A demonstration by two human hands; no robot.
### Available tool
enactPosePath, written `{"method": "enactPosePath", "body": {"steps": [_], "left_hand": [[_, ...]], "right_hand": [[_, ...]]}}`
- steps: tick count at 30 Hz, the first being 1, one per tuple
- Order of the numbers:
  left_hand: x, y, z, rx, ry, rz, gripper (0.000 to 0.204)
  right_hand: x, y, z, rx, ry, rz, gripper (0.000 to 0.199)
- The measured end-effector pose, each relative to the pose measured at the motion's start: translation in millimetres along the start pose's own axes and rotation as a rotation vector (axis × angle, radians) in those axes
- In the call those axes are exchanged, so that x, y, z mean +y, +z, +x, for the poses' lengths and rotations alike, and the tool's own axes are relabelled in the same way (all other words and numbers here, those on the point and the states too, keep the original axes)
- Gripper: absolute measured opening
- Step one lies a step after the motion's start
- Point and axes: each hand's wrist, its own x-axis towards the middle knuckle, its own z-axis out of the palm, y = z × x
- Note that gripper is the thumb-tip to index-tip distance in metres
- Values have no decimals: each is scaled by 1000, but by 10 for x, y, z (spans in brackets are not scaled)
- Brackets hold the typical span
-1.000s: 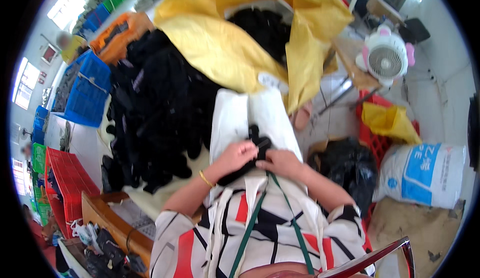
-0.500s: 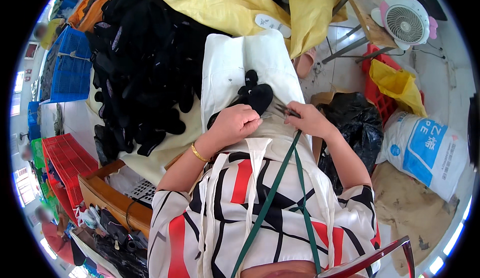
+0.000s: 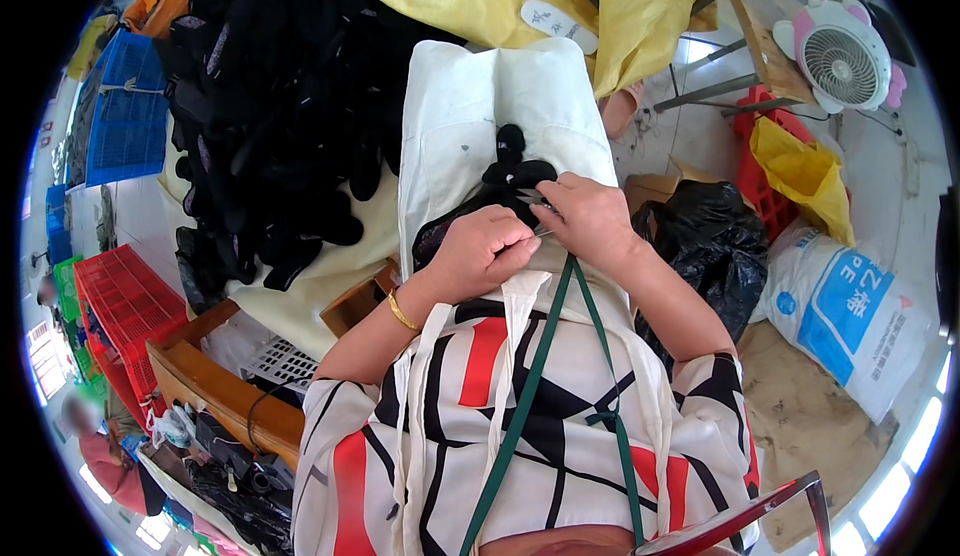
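Tight room about my two hands on the lap

My left hand (image 3: 480, 254) and right hand (image 3: 592, 218) sit touching over the small black fabric piece (image 3: 510, 181), so nothing passes between them. At 12 o'clock the white cloth apron (image 3: 470, 106) over my lap lies bare, an open lane. At 10 o'clock the big heap of black fabric pieces (image 3: 270, 106) crowds in. At 3 o'clock the crumpled black plastic bag (image 3: 710, 246) stands near. At 8 o'clock the wooden bench edge (image 3: 215, 386) bars the way.
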Motion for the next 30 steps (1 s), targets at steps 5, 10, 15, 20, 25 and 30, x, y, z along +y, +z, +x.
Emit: {"method": "enactPosePath", "body": {"steps": [5,10,15,20,25,30], "left_hand": [[-44,-11,8,-23,36,-22,8],[-66,-8,0,-37,27,-8,8],[-70,-22,-5,-22,-56,-86,12],[-110,-74,14,97,-430,-571,23],[-43,-152,107,4,-421,-643,21],[-13,-192,165,-44,-466,-534,24]], "right_hand": [[4,75,49,21,-18,-22,17],[7,126,70,32,-19,-26,17],[10,156,49,3,10,-33,18],[-68,-99,36,81,-39,130,21],[-176,-77,123,95,208,923,17],[-189,32,181,0,485,1510,18]]}}
